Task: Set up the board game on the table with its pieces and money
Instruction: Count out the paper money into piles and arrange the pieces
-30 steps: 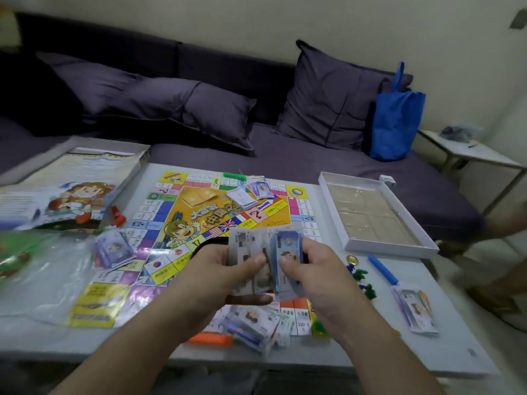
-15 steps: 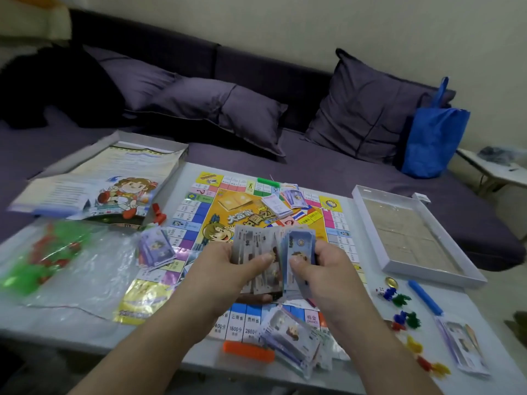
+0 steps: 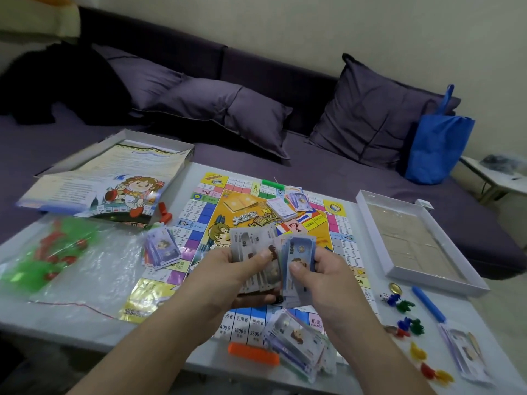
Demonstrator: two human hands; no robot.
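Money (image 3: 275, 260) fanned above the board (image 3: 265, 232), pinched in left hand (image 3: 228, 276) and right hand (image 3: 320, 276) fingers; suggest thumbing off one note per pass, sorting by denomination onto separate piles.

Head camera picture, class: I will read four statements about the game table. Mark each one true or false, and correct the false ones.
1. Both hands hold play money over the board. True.
2. The white tray lies left of the board. False: it lies right of it.
3. An orange bar lies at the table's near edge. True.
4. The blue bag stands on the table. False: it stands on the sofa.
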